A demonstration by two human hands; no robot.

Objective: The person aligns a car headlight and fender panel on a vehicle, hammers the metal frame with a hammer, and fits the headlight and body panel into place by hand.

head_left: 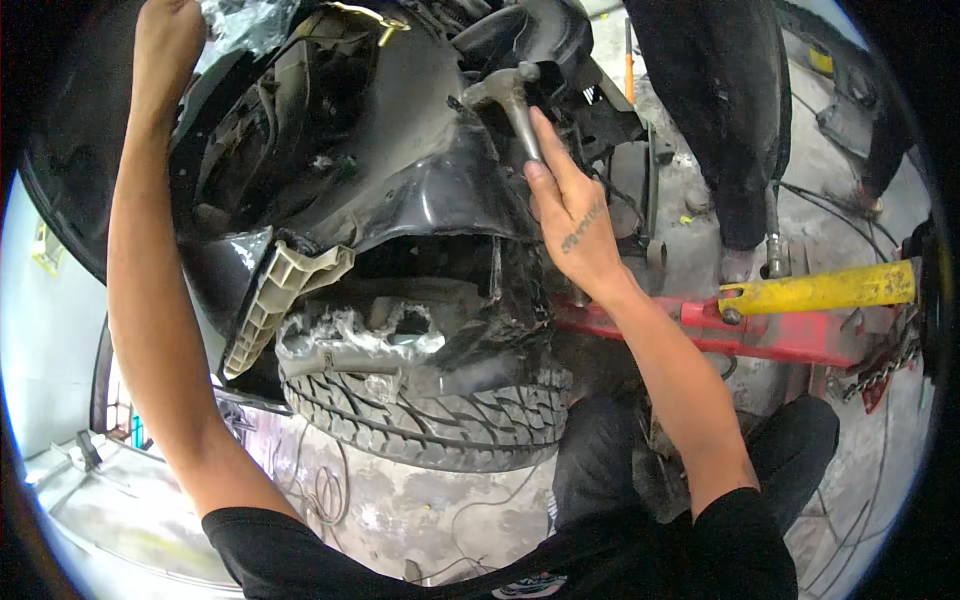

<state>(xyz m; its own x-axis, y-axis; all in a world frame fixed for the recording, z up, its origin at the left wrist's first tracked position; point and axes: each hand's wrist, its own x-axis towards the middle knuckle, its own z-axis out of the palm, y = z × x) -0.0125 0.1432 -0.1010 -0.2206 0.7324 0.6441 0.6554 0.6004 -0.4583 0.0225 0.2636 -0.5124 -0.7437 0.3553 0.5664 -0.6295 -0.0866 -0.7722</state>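
My right hand (580, 225) is closed around the handle of a hammer (515, 108), its metal head resting over or just above the dark body parts at the top of the wheel well. Below it lies the dented, dark inner fender panel (430, 200) of a vehicle. At the upper left edge, my left hand (175, 30) is curled into a fist beside crinkled clear plastic (245, 30); what its fingers grip is hidden. A ribbed beige plastic bracket (285, 300) juts from the body between my arms. Under the panel sits a treaded tyre (430, 420).
A red beam (770, 335) and a yellow bar (820, 288) with a chain (885, 365) extend at the right. Another person's dark-trousered legs (710, 110) stand at the upper right. Cables (330, 495) lie on the stained floor (420, 500).
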